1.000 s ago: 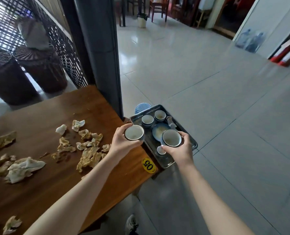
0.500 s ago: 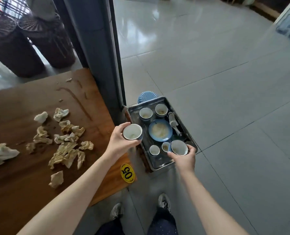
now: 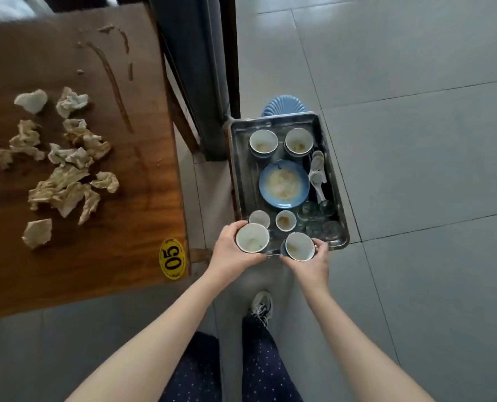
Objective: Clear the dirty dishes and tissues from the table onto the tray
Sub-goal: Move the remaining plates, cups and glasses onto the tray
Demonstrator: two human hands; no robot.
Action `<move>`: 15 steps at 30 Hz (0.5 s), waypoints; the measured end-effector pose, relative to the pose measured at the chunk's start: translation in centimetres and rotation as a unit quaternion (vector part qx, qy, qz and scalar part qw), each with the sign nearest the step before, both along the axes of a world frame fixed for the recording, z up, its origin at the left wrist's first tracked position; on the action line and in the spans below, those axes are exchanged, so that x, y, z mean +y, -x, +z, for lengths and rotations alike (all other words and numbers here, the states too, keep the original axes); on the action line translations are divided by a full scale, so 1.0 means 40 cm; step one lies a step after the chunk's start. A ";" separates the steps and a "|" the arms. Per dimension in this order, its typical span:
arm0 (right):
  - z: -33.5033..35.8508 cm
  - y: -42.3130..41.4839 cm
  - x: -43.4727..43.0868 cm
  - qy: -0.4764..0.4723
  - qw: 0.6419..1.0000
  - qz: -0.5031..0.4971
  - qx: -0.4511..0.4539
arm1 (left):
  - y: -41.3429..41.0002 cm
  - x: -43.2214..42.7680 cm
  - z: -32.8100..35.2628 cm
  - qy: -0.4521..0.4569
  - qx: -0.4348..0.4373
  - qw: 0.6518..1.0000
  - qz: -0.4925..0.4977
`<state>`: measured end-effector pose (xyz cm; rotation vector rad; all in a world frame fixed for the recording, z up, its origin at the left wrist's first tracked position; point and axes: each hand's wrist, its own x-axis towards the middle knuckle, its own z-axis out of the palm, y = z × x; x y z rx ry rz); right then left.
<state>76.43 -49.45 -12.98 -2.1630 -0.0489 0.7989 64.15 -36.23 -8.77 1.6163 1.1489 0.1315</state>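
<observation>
head view: left hand (image 3: 229,250) grips one cup (image 3: 252,238), right hand (image 3: 311,261) grips another cup (image 3: 299,246), both over the near rim of the tray (image 3: 341,227). dishes mostly loaded; tissues (image 3: 64,181) remain on the table (image 3: 142,227).

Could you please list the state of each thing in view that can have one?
left hand: holding a soiled cup
right hand: holding another soiled cup
tray: nearly full
blue plate: dirty, on tray
tissues: crumpled, on table
</observation>
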 end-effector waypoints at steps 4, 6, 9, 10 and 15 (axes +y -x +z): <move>-0.101 -0.006 -0.030 0.011 1.000 0.003 0.016 | -0.009 -0.040 -0.119 0.014 0.007 1.000 0.011; -0.150 -0.013 -0.039 0.013 1.000 0.010 0.019 | -0.015 -0.047 -0.177 0.013 0.020 1.000 0.008; -0.216 -0.022 -0.050 0.018 0.999 0.034 0.010 | -0.025 -0.051 -0.254 0.015 0.038 0.999 0.000; -0.237 -0.026 -0.052 0.019 0.999 0.041 0.007 | -0.026 -0.052 -0.279 0.013 0.044 0.999 -0.001; -0.334 -0.045 -0.046 0.015 0.999 0.030 -0.018 | -0.042 -0.052 -0.390 0.010 0.044 0.999 0.012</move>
